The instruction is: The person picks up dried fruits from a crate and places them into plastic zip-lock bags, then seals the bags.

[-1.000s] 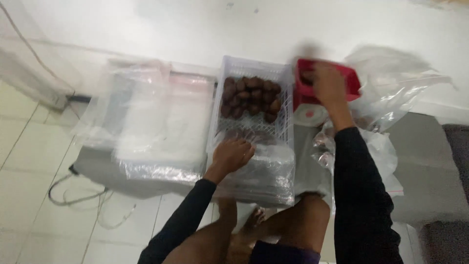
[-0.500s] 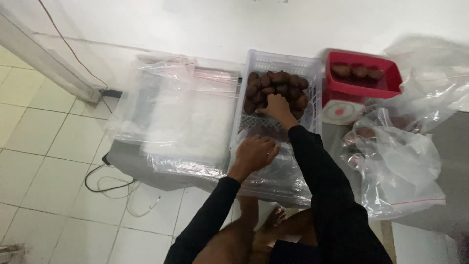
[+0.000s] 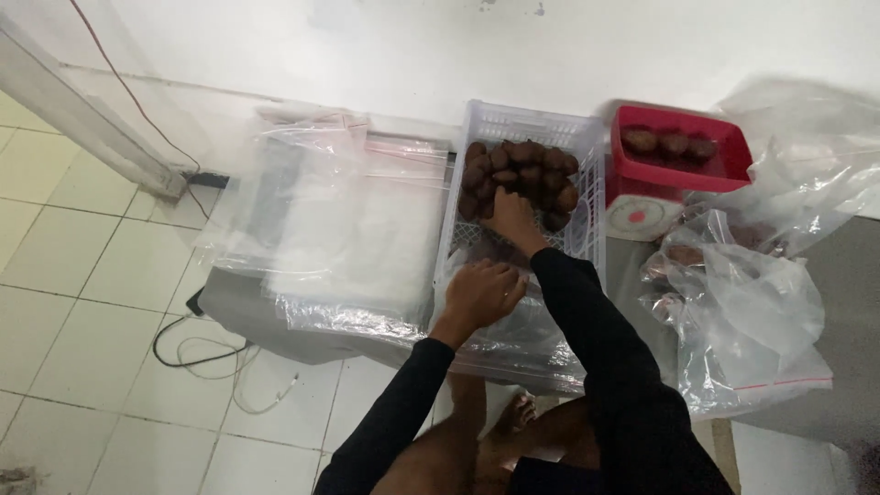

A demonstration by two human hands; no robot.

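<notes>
A white plastic crate [image 3: 587, 174] holds a heap of brown scaly fruits [image 3: 532, 165] at its far end. My right hand [image 3: 510, 220] reaches into the crate and lies on the fruits; whether its fingers hold one is hidden. My left hand [image 3: 480, 291] rests on the crate's near edge, on a clear plastic bag [image 3: 500, 341] lying there, fingers curled. To the right a red tray [image 3: 724, 156] with three of the brown fruits sits on a small white scale [image 3: 637, 218].
Stacked clear plastic bags [image 3: 348, 220] cover a low grey platform [image 3: 240, 316] left of the crate. More clear bags [image 3: 752, 312], some with fruits, lie at the right. Cables [image 3: 206, 353] trail on the white tiled floor. A white wall runs behind.
My right hand left the red tray and moved left into the crate onto the fruits. My left hand stayed at the crate's near edge. The camera view shifted.
</notes>
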